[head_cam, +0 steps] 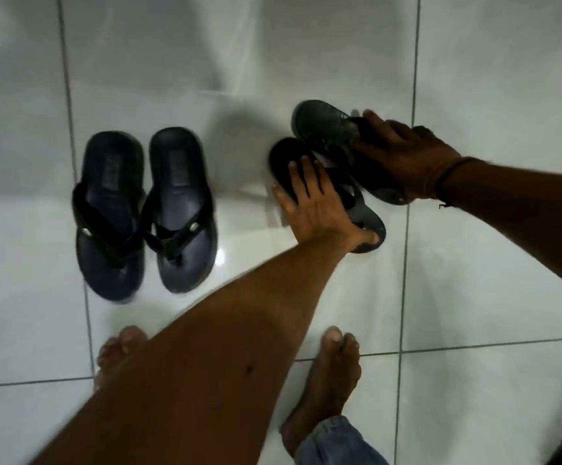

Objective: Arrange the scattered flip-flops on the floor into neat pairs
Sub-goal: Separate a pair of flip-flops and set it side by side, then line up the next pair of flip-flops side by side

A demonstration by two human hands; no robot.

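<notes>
Head view: glossy white floor tiles [306, 62], dark grout, 4 flip-flops.

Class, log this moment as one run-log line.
left hand: on nearer black flip-flop | right hand: on farther black flip-flop | navy pair: side by side

We see one head-worn wide-angle view, looking steeply down at the glossy white tiled floor [474, 297], close.

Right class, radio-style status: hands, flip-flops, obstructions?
Left hand on near black flip-flop. Right hand on far one; they overlap crookedly. Navy pair neat. Nothing obstructing.
</notes>
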